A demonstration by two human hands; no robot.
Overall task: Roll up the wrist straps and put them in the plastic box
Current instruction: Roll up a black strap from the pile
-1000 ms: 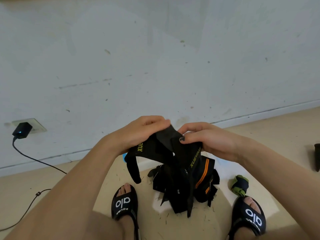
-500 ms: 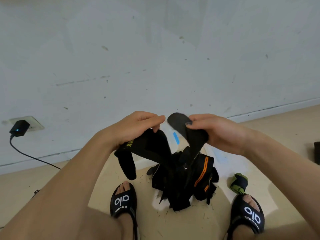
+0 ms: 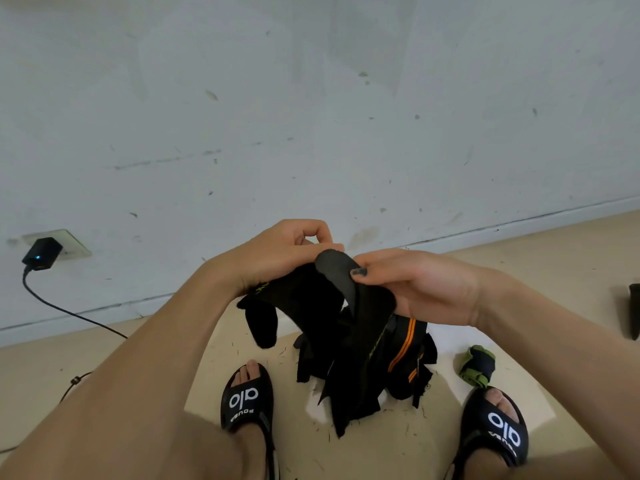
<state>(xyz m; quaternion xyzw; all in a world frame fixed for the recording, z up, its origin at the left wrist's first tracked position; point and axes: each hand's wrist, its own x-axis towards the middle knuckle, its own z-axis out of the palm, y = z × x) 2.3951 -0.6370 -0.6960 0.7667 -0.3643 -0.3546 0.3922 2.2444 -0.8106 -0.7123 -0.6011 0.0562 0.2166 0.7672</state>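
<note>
I hold a black wrist strap (image 3: 311,299) with yellow lettering in front of me, above the floor. My left hand (image 3: 277,254) grips its upper left part, and one end hangs down at the left. My right hand (image 3: 415,285) pinches the rounded strap end between thumb and fingers, folded over the band. Below lies a pile of black straps (image 3: 367,372), one with orange stripes (image 3: 401,351). A rolled green and black strap (image 3: 478,365) sits on the floor at the right. The plastic box is not clearly visible.
My two feet in black sandals (image 3: 246,400) (image 3: 495,424) stand either side of the pile. A white wall rises ahead. A charger (image 3: 41,254) is plugged in at the left, its cable trailing over the floor. A dark object (image 3: 633,313) lies at the right edge.
My hands have come back together. The strap end in my right hand has folded down over the part that my left hand holds.
</note>
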